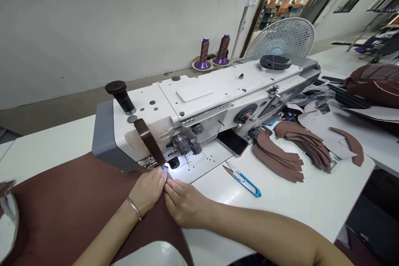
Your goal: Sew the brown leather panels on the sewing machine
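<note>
Reddish-brown, leather-like sheet lies spread over the white tabletop, running up to the lit needle area of your white-and-grey sewing machine. Your left hand, with a silver bangle at its wrist, has its fingers bunched on the sheet just beside the needle area; I cannot tell whether they pinch it. Your right hand grips the sheet's right edge, its fingertips near your left. To your right, blue-handled metal thread snips lie near a black, flat phone. Farther right lie fanned, curved brown cut pieces. Two brown thread cones stand behind the machine.
</note>
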`<state>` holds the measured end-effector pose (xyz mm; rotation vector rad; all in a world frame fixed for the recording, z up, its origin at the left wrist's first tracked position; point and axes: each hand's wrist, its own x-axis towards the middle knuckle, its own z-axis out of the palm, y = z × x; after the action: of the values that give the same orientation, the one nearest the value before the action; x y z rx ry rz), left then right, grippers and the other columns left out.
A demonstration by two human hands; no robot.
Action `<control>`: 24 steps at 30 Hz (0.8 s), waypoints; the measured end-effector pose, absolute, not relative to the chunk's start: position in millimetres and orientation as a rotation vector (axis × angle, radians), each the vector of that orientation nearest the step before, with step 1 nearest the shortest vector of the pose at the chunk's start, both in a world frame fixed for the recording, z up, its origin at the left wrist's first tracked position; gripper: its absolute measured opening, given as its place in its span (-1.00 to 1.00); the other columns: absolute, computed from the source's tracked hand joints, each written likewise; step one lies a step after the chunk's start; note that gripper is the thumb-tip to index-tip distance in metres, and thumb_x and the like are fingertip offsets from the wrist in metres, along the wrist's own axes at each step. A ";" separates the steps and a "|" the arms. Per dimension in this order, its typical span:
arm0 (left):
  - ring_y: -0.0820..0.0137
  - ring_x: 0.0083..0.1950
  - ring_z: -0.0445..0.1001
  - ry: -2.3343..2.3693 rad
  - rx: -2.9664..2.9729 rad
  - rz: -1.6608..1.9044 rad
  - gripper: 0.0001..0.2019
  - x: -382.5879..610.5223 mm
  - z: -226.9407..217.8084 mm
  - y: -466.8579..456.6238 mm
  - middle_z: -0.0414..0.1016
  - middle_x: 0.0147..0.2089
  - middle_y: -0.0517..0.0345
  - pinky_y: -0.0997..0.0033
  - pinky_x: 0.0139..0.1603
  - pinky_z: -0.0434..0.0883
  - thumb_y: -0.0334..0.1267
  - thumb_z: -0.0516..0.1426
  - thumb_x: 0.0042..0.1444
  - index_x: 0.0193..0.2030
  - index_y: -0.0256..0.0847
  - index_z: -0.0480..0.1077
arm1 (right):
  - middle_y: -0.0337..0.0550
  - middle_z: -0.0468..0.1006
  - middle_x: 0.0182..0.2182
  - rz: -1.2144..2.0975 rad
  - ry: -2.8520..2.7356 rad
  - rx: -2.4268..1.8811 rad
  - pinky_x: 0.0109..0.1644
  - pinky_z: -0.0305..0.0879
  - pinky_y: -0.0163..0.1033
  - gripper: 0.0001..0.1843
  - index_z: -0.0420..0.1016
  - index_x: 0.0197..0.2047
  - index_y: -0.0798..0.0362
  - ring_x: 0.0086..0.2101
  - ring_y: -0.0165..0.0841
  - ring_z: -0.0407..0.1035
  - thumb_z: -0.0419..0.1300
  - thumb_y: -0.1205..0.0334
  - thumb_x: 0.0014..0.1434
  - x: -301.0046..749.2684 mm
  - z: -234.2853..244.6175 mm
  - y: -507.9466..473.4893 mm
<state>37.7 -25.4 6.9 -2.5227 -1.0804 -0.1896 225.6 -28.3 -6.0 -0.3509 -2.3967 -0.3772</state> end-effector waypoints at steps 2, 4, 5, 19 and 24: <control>0.26 -0.30 0.35 -1.050 -2.484 -0.196 -0.71 39.3 8.0 -24.9 0.41 -0.32 -0.03 0.32 -0.34 0.33 -0.49 -0.14 0.22 -0.26 -0.33 0.40 | 0.25 0.55 -0.29 -0.383 -2.410 -0.340 -0.04 0.38 0.00 -0.77 0.48 -0.26 0.35 -0.19 -0.06 0.48 0.01 0.45 0.17 225.9 -3.5 -29.4; 0.25 -0.31 0.36 -1.039 -2.462 -0.180 -0.72 40.6 9.3 -24.4 0.41 -0.33 -0.04 0.31 -0.37 0.33 -0.51 -0.13 0.20 -0.27 -0.33 0.40 | 0.25 0.55 -0.31 -0.394 -2.428 -0.326 -0.07 0.39 0.00 -0.78 0.47 -0.27 0.35 -0.21 -0.07 0.48 0.01 0.45 0.17 226.0 -1.1 -29.8; 0.25 -0.32 0.36 -1.049 -2.462 -0.159 -0.73 41.1 9.6 -24.2 0.40 -0.35 -0.03 0.31 -0.38 0.33 -0.52 -0.12 0.20 -0.27 -0.34 0.40 | 0.23 0.56 -0.32 -0.397 -2.437 -0.323 -0.08 0.39 -0.01 -0.78 0.47 -0.27 0.34 -0.23 -0.08 0.48 0.01 0.45 0.17 226.0 -0.3 -30.0; 0.21 -0.30 0.49 -1.289 -2.527 0.078 -0.68 32.8 -1.4 -17.6 0.48 -0.23 -0.14 0.26 -0.39 0.45 -0.56 -0.11 0.15 -0.12 -0.40 0.44 | 0.27 0.58 -0.22 -0.489 -2.433 -0.292 -0.10 0.43 0.03 -0.73 0.49 -0.20 0.39 -0.18 0.00 0.50 0.05 0.39 0.15 217.6 -1.6 -39.6; 0.16 -0.30 0.53 -1.449 -2.586 0.261 -0.64 30.3 7.3 -12.1 0.52 -0.19 -0.19 0.20 -0.35 0.48 -0.55 -0.09 0.15 -0.01 -0.37 0.43 | 0.34 0.57 -0.24 -0.497 -2.483 -0.250 -0.14 0.42 0.09 -0.71 0.48 -0.20 0.43 -0.20 0.03 0.51 0.00 0.42 0.15 207.1 -2.6 -35.9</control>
<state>30.3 -12.1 7.3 -2.5861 -1.4494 0.2609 207.1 -35.9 -2.6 -0.2498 -2.4825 -0.4968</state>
